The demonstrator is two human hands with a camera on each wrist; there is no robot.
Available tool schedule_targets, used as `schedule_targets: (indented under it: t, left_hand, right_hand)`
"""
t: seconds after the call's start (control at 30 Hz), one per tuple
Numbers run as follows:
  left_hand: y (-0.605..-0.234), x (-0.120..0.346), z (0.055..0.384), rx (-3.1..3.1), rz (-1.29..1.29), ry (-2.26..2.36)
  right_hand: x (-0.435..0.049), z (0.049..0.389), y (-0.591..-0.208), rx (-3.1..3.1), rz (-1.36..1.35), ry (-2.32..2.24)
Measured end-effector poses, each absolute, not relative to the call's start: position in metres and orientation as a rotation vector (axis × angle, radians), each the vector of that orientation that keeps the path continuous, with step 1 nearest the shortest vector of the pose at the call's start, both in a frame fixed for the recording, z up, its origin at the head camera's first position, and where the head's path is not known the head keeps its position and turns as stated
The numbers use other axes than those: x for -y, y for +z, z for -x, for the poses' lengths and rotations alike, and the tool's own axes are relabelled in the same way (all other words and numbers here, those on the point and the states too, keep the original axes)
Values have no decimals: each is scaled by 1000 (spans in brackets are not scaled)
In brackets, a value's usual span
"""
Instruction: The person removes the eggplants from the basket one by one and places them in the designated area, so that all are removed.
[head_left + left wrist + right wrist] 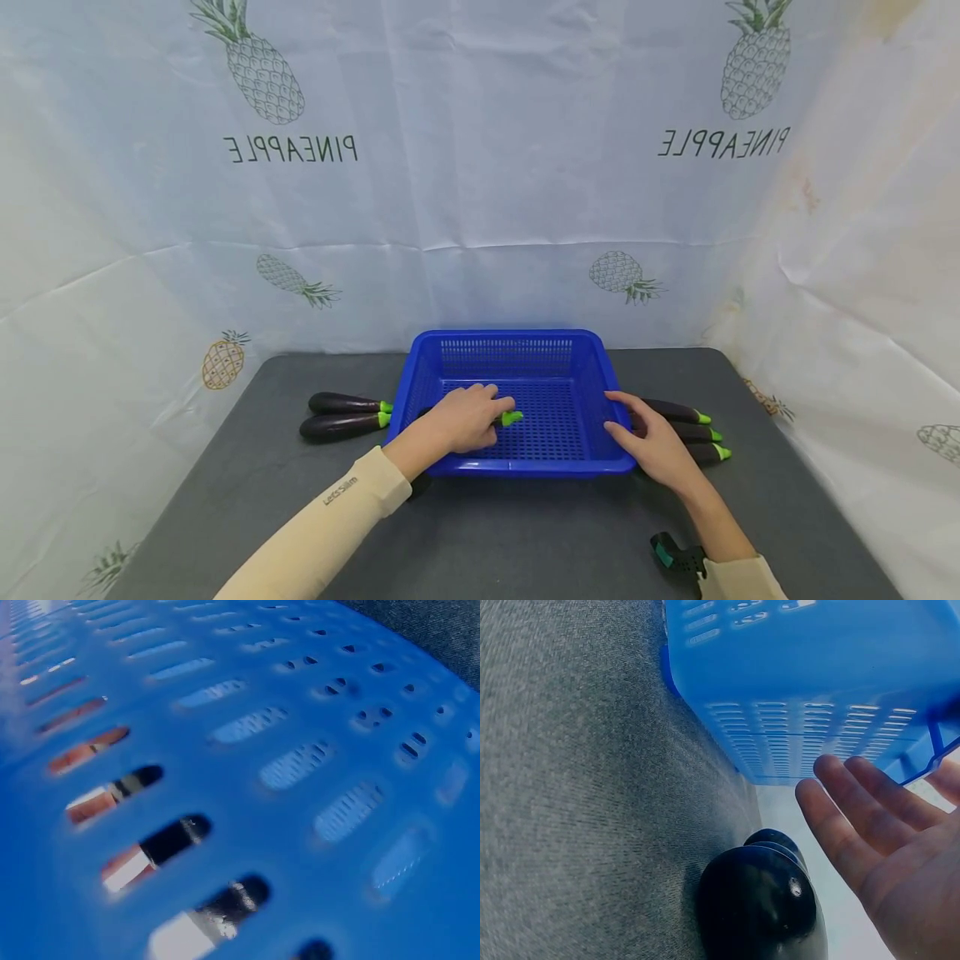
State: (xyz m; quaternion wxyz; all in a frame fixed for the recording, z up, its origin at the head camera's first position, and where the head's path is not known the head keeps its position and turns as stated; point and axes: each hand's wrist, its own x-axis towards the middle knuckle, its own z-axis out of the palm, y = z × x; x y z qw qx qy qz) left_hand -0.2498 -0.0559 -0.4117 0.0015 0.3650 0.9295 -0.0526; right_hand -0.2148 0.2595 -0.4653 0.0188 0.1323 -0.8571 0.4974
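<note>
My left hand reaches into a blue plastic basket and grips an eggplant from above. The eggplant's green stem sticks out beyond my fingers; most of its body is hidden. The slotted basket wall fills the left wrist view, with skin and something dark showing through the slots. At the basket's right rim is my right hand, its thumb and a finger over the edge. The right wrist view shows several fingers along the outside of the wall, holding the rim.
Two eggplants lie left of the basket, stems toward it. Right of it are three eggplants, partly behind my right hand. All stand on a dark grey table. A pineapple-print cloth hangs behind and at the sides.
</note>
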Motion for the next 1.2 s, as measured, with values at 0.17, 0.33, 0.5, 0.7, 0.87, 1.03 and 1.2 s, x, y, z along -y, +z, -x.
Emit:
schedule_targets:
  t: [0.17,0.33,0.5,0.7,0.87,1.03,1.2]
  left_hand:
    - [-408,59,243,-2929,-1173,-195]
    - [-403,62,237,-2951,-1188,-212]
    - [-398,68,232,-2953,-1192,-182]
    - [-390,73,223,-2957,-1248,-119]
    - [-383,77,218,-2977,-1298,-143]
    - [-380,81,212,-2983,-1352,-190]
    - [-375,88,208,-3012,-1347,-207]
  right_hand:
    - [-259,215,-465,2657,-404,1545]
    - [-259,215,-464,2650,-411,1557]
    - [-258,215,-463,2645,-421,1573]
    - [-259,215,-463,2654,-409,1555]
    - [-260,215,-464,2664,-405,1547]
    - [-259,214,-463,2667,-400,1550]
    - [-259,214,-462,2665,-400,1551]
